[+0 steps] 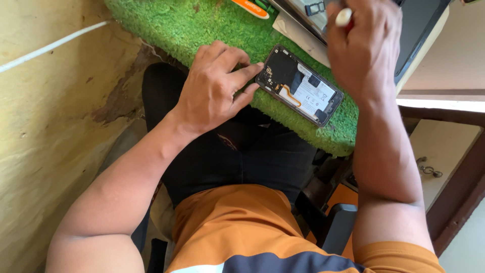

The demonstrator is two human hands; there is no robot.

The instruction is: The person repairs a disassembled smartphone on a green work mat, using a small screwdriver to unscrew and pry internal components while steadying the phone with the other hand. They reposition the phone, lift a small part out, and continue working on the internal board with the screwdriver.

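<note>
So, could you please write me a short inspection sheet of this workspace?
Surface: green shaggy mat on the bench.
Job's things: opened phone, back off, battery and orange flex showing.
Clutter: orange tool and a tray at the mat's far edge.
Grips: left hand steadies the phone's end; right hand holds a red-and-white tool above it.
Cables: white cable along the wall.
Surroundings: yellow wall, worn; drawer with keys.

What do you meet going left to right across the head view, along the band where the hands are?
Yellowish wall → left hand → opened phone on the green mat → right hand holding a red-and-white tool → pale cabinet surface.
</note>
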